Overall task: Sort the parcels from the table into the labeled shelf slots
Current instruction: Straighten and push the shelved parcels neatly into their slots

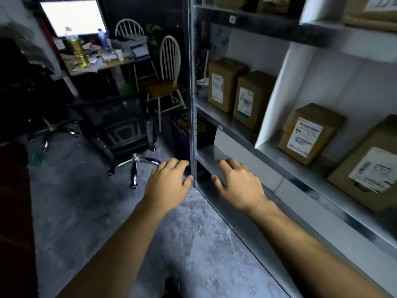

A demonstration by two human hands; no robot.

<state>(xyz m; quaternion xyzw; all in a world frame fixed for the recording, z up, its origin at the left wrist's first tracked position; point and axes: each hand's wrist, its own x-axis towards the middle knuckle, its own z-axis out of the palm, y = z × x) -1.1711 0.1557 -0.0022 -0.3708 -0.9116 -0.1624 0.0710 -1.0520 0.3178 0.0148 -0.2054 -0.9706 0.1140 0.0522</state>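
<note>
A metal shelf unit [287, 179] fills the right side, split by white dividers [279, 89]. Two brown labelled parcels [225, 84] [251, 100] stand upright in the far slot. Another parcel [309, 134] and a larger one [369, 168] sit in the nearer slot. My left hand [167, 183] hovers by the shelf's corner post [192, 104], fingers apart, holding nothing. My right hand [238, 181] is stretched out in front of the lower shelf edge, also with nothing in it.
A black office chair [124, 130] with a chrome base stands on the grey floor to the left. Behind it are a white wooden chair [167, 82], a cluttered desk [96, 61] with bottles and a bright monitor [73, 16]. More parcels sit on the top shelf [369, 14].
</note>
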